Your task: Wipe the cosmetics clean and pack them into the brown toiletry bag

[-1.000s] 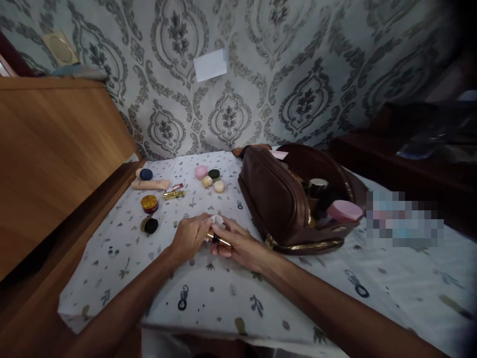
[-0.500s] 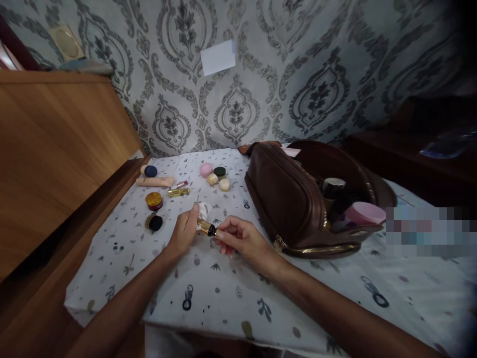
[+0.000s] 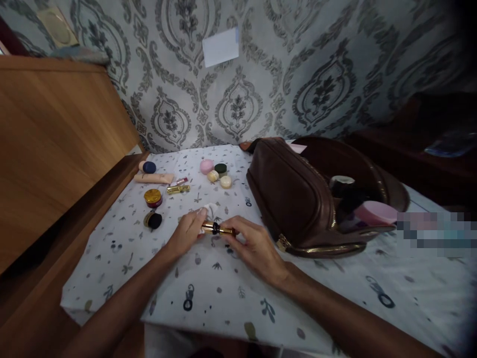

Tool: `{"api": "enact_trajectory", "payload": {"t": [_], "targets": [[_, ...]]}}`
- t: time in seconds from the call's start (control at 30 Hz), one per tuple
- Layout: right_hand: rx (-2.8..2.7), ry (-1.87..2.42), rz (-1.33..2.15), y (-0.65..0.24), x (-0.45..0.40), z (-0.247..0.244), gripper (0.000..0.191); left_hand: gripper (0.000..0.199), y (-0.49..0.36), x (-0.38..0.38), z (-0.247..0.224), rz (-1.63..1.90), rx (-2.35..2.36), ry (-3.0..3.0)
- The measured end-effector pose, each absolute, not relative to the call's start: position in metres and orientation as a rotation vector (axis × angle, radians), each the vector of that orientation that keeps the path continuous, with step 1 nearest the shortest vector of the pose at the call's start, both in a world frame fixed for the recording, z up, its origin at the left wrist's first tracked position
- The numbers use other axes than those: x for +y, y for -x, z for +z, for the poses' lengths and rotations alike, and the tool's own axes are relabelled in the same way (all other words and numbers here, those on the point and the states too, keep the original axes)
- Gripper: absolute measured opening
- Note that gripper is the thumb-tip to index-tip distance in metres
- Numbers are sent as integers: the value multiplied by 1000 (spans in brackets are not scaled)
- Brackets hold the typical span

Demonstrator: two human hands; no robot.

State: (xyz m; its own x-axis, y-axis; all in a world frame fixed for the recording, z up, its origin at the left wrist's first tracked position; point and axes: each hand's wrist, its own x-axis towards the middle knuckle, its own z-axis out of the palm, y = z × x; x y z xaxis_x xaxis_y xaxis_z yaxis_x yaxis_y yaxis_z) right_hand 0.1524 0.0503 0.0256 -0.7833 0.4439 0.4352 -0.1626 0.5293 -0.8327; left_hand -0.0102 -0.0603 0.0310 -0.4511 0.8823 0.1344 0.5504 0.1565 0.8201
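A slim gold cosmetic tube (image 3: 215, 228) with a black band round its middle lies level between my hands, above the cloth. My left hand (image 3: 187, 229) is closed round its left end, together with a crumpled white tissue (image 3: 211, 211) that sticks up past the thumb. The fingers of my right hand (image 3: 253, 243) pinch the tube's gold right end. Whether it is a lipstick or another kind of tube I cannot tell. Left of my hands lie a gold lipstick tube (image 3: 178, 189), a small pink tube (image 3: 181, 181) and a dark round-topped brush (image 3: 153, 220).
A brown leather cosmetic bag (image 3: 290, 194) stands unzipped on the right, with a pink item (image 3: 376, 213) and a silver-capped bottle (image 3: 342, 185) inside. A gold-lidded jar (image 3: 153, 198), a beige tube (image 3: 154, 178) and several small pots lie on the patterned cloth (image 3: 208, 303).
My right hand has moved slightly right, its grip now over the top of the tube's end. More gold shows right of the black band. The view has shifted a little.
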Motion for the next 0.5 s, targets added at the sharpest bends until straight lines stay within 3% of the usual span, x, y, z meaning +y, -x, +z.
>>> {"api": "enact_trajectory", "payload": {"t": [0.2,0.3,0.5], "targets": [[-2031,363,1480,-149,55,23,15,34,0,-65,29,814,2109,-1990],[-1965,441,1603,-145,55,20,29,36,-6,-64,21,669,2160,-2105],[-1834,419,1778,-145,54,26,35,22,-10,-61,26,1029,2091,-1756]]}}
